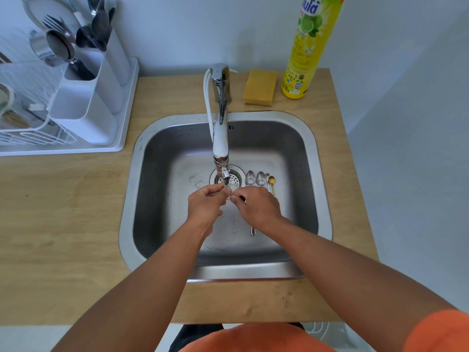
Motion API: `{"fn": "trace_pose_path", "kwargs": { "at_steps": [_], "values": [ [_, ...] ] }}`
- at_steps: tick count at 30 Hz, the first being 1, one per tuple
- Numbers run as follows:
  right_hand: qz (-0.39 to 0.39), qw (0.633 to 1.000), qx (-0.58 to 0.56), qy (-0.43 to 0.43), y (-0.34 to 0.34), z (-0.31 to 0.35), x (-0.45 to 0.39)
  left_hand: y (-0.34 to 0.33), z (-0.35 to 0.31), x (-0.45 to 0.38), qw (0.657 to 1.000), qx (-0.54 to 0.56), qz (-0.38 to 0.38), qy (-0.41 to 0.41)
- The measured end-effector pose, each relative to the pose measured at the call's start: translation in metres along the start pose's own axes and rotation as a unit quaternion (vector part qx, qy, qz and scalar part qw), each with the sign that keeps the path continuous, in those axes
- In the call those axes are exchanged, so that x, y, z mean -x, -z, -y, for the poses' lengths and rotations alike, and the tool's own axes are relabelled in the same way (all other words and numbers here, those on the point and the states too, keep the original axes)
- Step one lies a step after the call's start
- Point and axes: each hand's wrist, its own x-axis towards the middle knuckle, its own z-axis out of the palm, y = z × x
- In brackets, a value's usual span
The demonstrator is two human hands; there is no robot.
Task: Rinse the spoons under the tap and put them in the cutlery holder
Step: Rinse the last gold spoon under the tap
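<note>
Both hands meet under the tap spout (224, 175) in the steel sink (162, 138). My left hand (205, 205) and my right hand (256, 208) pinch a small spoon (231, 191) between them in the water stream; most of it is hidden by fingers. On the sink floor to the right lie two silver spoons (250, 178) (261, 178), a thin silver one beside them, and a small gold spoon (271, 181). The white cutlery holder (88, 107) stands at the back left on the counter, with forks and spoons in its rear compartments.
A white dish rack (30, 138) with a metal cup sits left of the holder. A yellow sponge (260, 87) and a yellow dish-soap bottle (308, 52) stand behind the sink at the right. The wooden counter (63, 212) surrounds the sink.
</note>
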Motion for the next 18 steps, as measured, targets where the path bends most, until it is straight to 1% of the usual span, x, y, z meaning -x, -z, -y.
{"fn": "trace_pose_path", "kwargs": {
  "at_steps": [3,5,7,11,13,18],
  "values": [
    [-0.005,1.000,0.001,0.009,0.000,0.002,0.001,-0.003,-0.002,0.000,1.000,0.013,-0.019,0.003],
    [-0.011,1.000,-0.015,0.002,-0.001,0.005,0.001,-0.003,-0.004,0.000,0.999,0.026,-0.019,0.012],
    [-0.013,0.999,-0.030,-0.007,-0.001,0.004,0.001,0.000,-0.005,-0.001,0.998,0.047,0.014,0.034],
    [0.000,0.999,-0.054,-0.004,-0.001,-0.002,0.001,0.013,0.002,0.000,0.983,0.107,0.115,0.092],
    [0.006,0.999,-0.053,0.008,-0.001,-0.003,0.003,0.017,0.005,0.001,0.980,0.108,0.130,0.101],
    [0.000,0.998,-0.035,0.049,-0.003,-0.002,0.004,0.017,0.004,0.005,0.980,0.108,0.134,0.096]
  ]
}}
